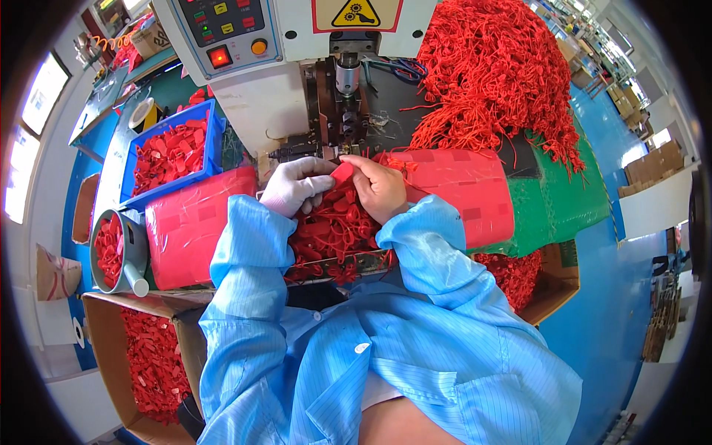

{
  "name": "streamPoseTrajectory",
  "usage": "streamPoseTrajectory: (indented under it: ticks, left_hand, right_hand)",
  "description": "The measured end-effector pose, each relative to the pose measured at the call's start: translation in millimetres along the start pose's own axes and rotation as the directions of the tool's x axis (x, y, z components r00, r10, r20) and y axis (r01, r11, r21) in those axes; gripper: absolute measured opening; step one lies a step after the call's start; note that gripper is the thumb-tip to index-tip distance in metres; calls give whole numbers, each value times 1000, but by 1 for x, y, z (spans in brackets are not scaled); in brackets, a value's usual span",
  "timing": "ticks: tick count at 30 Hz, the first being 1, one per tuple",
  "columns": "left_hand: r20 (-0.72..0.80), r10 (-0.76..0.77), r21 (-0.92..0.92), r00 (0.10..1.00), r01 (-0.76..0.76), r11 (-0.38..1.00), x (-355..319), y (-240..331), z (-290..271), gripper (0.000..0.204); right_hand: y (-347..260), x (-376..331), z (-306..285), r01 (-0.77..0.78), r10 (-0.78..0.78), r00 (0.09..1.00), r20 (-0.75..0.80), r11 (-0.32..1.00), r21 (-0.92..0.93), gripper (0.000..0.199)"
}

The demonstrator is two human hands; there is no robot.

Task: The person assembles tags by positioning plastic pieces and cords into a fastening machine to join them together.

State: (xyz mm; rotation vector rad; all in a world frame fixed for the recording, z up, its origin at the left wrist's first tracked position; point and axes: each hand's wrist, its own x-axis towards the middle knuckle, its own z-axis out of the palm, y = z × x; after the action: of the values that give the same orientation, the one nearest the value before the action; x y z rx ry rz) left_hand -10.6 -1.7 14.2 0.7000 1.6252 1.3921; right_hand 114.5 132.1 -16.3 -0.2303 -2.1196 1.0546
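Observation:
In a thin white glove, my left hand is closed, its fingertips at the left side of a small red flat piece. My bare right hand pinches the same piece from the right. Both hands are just in front of the machine's metal press head and its lower tooling. Below them lies a heap of red pieces with red cords. The fingers hide part of the held piece, and I cannot tell whether a cord is fixed to it.
A large pile of red cords is at the right. Left are a blue bin and a grey pot of red pieces. Cardboard boxes stand below the table. Scissors lie behind the press. Red sheeting covers the tabletop.

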Motion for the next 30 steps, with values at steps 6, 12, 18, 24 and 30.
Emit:
streamPoseTrajectory:
  ticks: [6,12,18,24,30]
  left_hand:
    - [-16,575,529,818,-481,700,7,-18,8,29]
    - [-85,750,742,656,-461,487,15,-25,10,32]
    - [-175,767,768,618,-401,499,25,-26,10,32]
    - [-252,724,752,643,-341,564,26,-28,9,31]
    - [-320,644,681,695,-303,666,23,-26,6,32]
  right_hand:
    - [9,-4,14,22,-49,995,-86,957,-291,14]
    - [9,27,-8,-542,516,834,196,832,116,6]
    - [34,35,1,-458,474,876,89,760,462,5]
    - [36,35,3,-437,450,891,56,820,370,3]
    - [34,33,4,-381,381,924,13,922,73,7]
